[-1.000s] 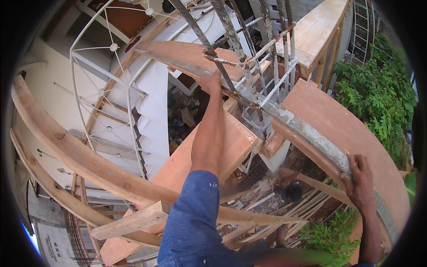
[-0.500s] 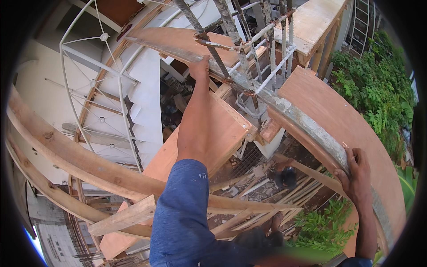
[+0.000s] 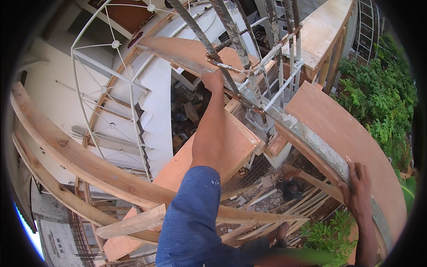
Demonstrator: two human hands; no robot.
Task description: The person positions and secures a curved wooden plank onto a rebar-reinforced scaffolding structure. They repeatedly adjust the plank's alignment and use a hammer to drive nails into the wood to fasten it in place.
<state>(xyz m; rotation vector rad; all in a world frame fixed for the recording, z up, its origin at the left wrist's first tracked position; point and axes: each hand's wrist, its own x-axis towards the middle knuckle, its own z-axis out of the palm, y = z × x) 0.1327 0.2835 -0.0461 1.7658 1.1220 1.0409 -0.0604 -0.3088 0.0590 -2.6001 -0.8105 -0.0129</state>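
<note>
Head view: left hand (image 3: pixel 212 81) on rebar (image 3: pixel 231 66), right hand (image 3: pixel 359 189) gripping plank edge (image 3: pixel 311 142)

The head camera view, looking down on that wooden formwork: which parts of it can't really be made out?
- Left hand: its fingers lie against the rebar cage; whether they close around a bar is unclear.
- Right hand: fingertips curl over the grey board edge, hidden behind it.
- Ground debris: too small and cluttered to identify.
- Person's body: cut off by the lower edge beyond the blue sleeve.
- Picture rim: black, nothing visible.
</note>
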